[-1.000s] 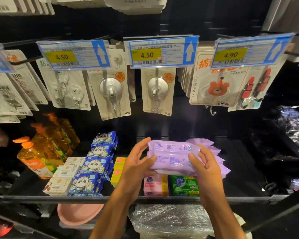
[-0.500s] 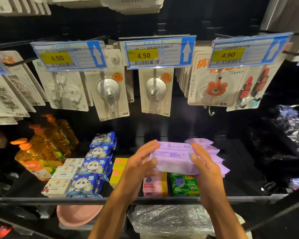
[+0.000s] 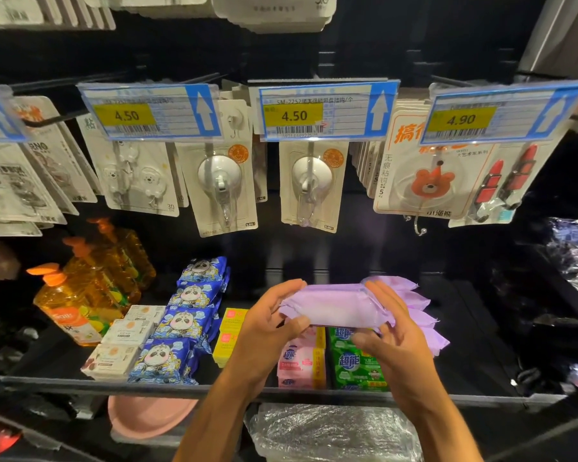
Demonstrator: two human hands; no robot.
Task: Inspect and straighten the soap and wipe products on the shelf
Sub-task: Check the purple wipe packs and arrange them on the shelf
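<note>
We begin with the shelf [image 3: 80, 383], which carries all the goods. On its right part lies the purple row [image 3: 417, 315], wipe packs one behind the other, with their crimped ends pointing to the right. Just in front of this row is 1 more pack [image 3: 331, 305]. It is lifted off the shelf and held above the pink soap [image 3: 297, 361] and the green soap [image 3: 354, 361], with its long side across our view.

Both hands hold it. The left hand [image 3: 267, 325] pinches its left end between thumb and curled fingers. The right hand [image 3: 394, 345] grips its right end, with the fingers over the top and the thumb below.

We judge that the step in hand is the inspection of this 1 pack, and that it is not yet put back. The next move, as we think, calls for bringing the pack to the purple row, setting its ends in line with the others and lowering it flat. The 2 soaps below should not be pushed out of place.
</note>
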